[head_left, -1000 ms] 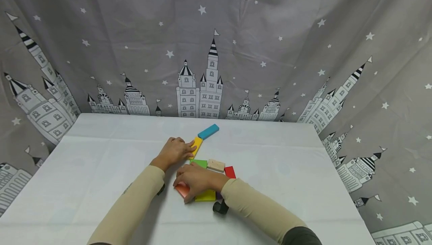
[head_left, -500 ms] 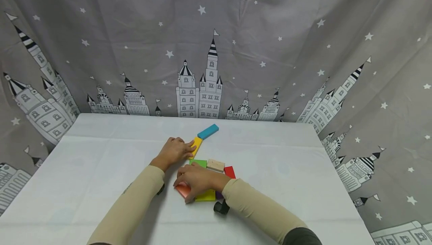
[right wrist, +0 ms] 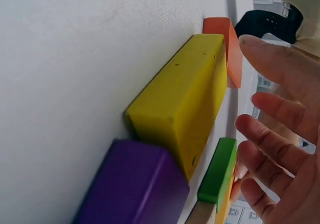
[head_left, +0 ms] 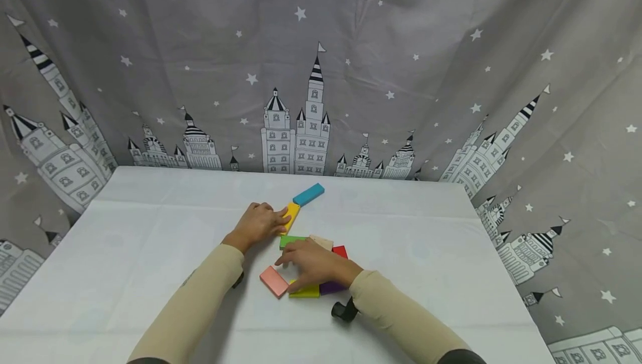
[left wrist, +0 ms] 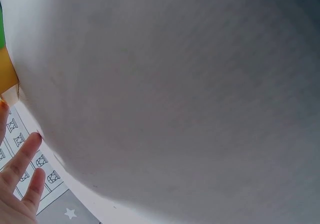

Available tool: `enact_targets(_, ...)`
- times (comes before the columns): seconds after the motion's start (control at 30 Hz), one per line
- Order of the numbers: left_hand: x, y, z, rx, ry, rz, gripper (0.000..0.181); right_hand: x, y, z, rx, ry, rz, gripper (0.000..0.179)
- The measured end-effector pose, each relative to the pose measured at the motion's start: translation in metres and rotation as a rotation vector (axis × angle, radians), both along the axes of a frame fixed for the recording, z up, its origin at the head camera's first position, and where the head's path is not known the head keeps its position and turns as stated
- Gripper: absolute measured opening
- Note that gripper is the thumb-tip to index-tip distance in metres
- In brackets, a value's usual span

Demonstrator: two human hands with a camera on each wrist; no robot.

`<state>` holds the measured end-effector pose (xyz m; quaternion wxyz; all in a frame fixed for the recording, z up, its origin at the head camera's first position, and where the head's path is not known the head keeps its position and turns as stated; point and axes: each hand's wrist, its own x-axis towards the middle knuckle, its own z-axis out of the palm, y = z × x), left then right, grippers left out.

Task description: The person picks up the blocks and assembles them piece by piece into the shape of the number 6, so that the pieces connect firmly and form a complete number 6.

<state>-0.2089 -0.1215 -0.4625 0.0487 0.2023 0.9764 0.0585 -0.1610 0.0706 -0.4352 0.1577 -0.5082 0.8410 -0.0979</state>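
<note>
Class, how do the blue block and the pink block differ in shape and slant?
Shape: the blue block looks long and narrow, the pink block broader. Slant: in the head view, the blue block angles away to the right, the pink block away to the left. Both rest on the white tabletop.

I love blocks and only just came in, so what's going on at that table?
Someone's left hand is touching the golden-yellow block, which lies between the blue block and the green block. The right hand hovers above the table and holds nothing. Around it, the green, plain wooden, red, purple, lime-yellow and pink blocks lie in a rough ring, with a gap between pink and green.
</note>
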Motion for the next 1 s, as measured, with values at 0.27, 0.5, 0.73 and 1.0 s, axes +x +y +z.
enact_targets(0.27,-0.002,0.0,0.001,-0.007,0.002,0.001,0.043,0.002,0.015,0.0,-0.008,-0.043,-0.106,0.049)
enact_targets(0.5,-0.001,0.001,0.0,0.0,-0.017,0.01,0.042,0.009,0.024,-0.001,-0.025,-0.085,-0.18,0.047)
enact_targets(0.73,0.0,0.002,0.0,-0.014,-0.027,0.017,0.042,0.016,0.032,-0.001,-0.079,-0.088,-0.202,0.042)
enact_targets(1.0,0.001,0.002,0.001,-0.002,-0.024,0.031,0.043,0.021,0.037,-0.007,-0.117,-0.073,-0.248,0.035)
